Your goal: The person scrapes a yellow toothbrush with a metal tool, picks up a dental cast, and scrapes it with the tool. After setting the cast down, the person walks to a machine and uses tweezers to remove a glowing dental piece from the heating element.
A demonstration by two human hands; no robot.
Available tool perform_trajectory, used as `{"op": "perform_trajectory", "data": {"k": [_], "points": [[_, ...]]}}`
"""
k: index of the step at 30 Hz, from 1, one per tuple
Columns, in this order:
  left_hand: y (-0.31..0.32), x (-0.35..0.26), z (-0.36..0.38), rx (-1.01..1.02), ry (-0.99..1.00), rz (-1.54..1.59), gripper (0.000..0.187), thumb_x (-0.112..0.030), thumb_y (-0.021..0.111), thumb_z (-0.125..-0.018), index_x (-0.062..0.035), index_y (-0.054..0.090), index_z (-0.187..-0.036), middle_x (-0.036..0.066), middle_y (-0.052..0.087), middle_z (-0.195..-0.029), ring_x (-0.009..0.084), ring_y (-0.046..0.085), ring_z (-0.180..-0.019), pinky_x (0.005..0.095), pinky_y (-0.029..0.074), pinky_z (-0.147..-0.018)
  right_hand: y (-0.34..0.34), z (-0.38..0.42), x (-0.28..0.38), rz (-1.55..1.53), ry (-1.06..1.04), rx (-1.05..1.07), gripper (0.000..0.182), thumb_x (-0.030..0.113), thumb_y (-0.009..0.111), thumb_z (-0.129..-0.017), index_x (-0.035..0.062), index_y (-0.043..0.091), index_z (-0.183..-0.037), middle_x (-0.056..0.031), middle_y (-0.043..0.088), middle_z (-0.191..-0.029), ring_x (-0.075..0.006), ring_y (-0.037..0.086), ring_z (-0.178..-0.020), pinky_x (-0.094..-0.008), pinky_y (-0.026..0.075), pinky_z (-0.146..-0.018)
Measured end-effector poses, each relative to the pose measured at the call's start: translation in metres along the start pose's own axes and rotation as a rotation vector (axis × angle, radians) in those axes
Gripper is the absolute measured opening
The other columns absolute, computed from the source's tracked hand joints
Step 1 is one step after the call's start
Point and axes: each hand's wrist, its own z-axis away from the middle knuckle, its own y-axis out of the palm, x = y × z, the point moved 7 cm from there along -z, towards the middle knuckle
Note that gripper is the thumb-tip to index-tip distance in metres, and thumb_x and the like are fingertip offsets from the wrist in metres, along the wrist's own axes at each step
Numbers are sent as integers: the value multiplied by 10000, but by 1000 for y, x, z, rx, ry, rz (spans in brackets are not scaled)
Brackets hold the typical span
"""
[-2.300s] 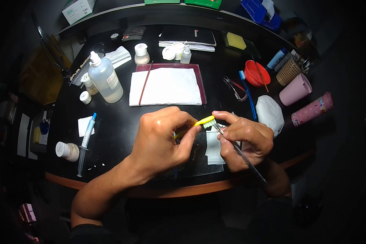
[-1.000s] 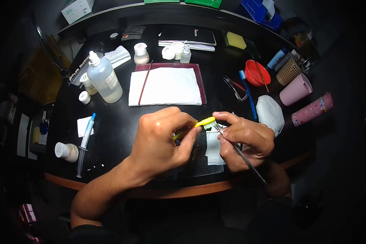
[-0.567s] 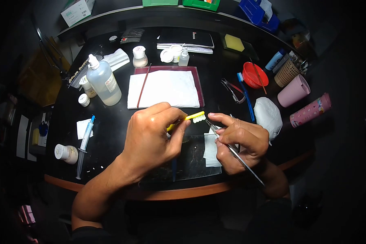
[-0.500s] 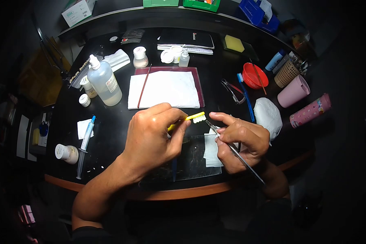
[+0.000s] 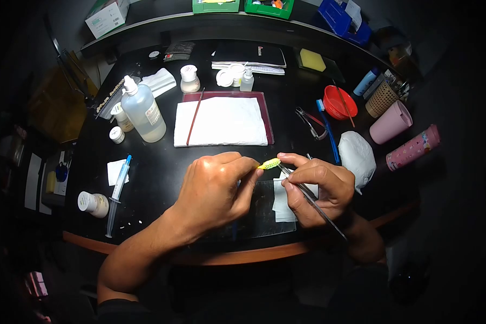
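Note:
My left hand [image 5: 216,181] pinches a small yellow toothbrush [image 5: 270,163] between thumb and forefinger, its bristle face turned toward me. Most of the handle is hidden inside the fist. To the right of it, my right hand [image 5: 321,189] is closed on a slim metal tool [image 5: 316,204] with a long shaft slanting down to the right. The tool's tip is close to the bristles, and the right forefinger reaches the end of the brush head. Beneath the hands lie a glass plate [image 5: 264,224] and folded white tissue [image 5: 283,208].
A folded white towel [image 5: 229,121] with a thin brush [image 5: 195,116] lies ahead. On the left are a squeeze bottle [image 5: 146,116], a syringe [image 5: 119,189] and a jar [image 5: 93,204]. A red bowl [image 5: 337,105], blue toothbrush [image 5: 329,135] and white bundle [image 5: 356,156] sit right.
The yellow toothbrush has turned so its bristles face me instead of pointing down. Both hands are slightly lower, and the right forefinger has come up against the brush head.

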Motion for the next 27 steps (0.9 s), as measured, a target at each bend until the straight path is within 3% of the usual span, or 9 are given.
{"op": "perform_trajectory", "data": {"k": [1, 3, 5, 10, 12, 14, 19, 23, 27], "points": [[1, -1, 0, 4, 4, -3, 59, -24, 796, -901, 1, 779, -952, 124, 723, -759, 238, 696, -606, 344, 514, -548, 0, -1, 0, -6, -3, -3, 150, -145, 654, -780, -54, 666, -900, -114, 699, -736, -174, 690, -641, -540, 638, -976], [1, 0, 1, -2, 5, 1, 63, -23, 796, -902, 5, 778, -955, 130, 729, -766, 237, 702, -608, 341, 514, -546, -1, 0, -3, 12, -16, -1, 144, -94, 693, -749, -20, 678, -872, -94, 693, -726, -261, 775, -750, -400, 646, -792], [1, 0, 0, 5, -6, -1, 68, -29, 796, -903, 6, 778, -959, 136, 734, -773, 245, 710, -614, 343, 518, -547, -2, 0, -4, 28, -21, 0, 141, -69, 711, -731, -6, 683, -854, -89, 692, -721, -296, 814, -788, -335, 653, -711], [0, 7, -1, 81, -53, -132, 81, -70, 790, -912, -3, 779, -957, 154, 743, -793, 299, 730, -646, 378, 539, -566, -9, -1, -8, 36, 66, -52, 132, -69, 711, -727, -15, 679, -843, -119, 703, -737, -270, 800, -738, -345, 658, -744], [-3, 15, -2, 92, -84, -200, 100, -125, 770, -933, -30, 771, -960, 156, 751, -815, 347, 736, -687, 426, 561, -612, -12, -5, -11, 45, 13, -108, 125, -79, 711, -779, -34, 687, -894, -135, 738, -779, -231, 781, -701, -299, 636, -680], [-3, 25, -1, 78, -109, -250, 106, -146, 763, -942, -43, 766, -964, 152, 756, -824, 359, 739, -705, 441, 569, -636, -12, -1, -22, 24, 199, -123, 86, -69, 731, -825, -38, 697, -897, -130, 743, -780, -209, 774, -694, -296, 627, -672], [-1, 43, -4, 138, -135, -298, 110, -166, 770, -927, -61, 778, -959, 149, 768, -876, 354, 754, -808, 466, 589, -719, 0, -6, -34, 147, 237, 83, 37, 9, 769, -890, -12, 748, -913, -121, 741, -780, -186, 717, -645, -297, 526, -571], [3, 49, -4, 163, -131, -308, 108, -161, 776, -910, -60, 792, -944, 145, 762, -877, 357, 754, -811, 475, 595, -736, 14, -4, -34, 152, 248, 216, 102, 93, 795, -923, -3, 765, -905, -122, 726, -770, -205, 688, -625, -318, 513, -567], [13, 58, -2, 155, -87, -352, 101, -129, 783, -860, -50, 799, -920, 162, 757, -876, 375, 754, -837, 487, 597, -760, 24, -3, -32, 117, 186, 209, 128, 113, 786, -955, -5, 764, -911, -111, 704, -759, -206, 684, -627, -322, 508, -562]]}}
